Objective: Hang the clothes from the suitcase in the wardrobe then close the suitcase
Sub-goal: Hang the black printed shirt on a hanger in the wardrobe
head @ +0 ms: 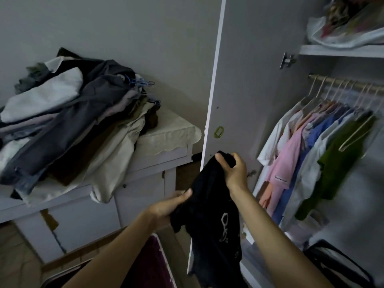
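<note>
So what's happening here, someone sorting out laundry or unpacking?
A person is holding a black garment with a pale printed design in both hands: the right hand grips its top edge, the left hand holds its side. They stand before an open white wardrobe, where pink, blue, white and green clothes already hang on a wooden rail. The black garment is not yet on a hanger. A heap of folded clothes lies on a white cabinet to the left.
</note>
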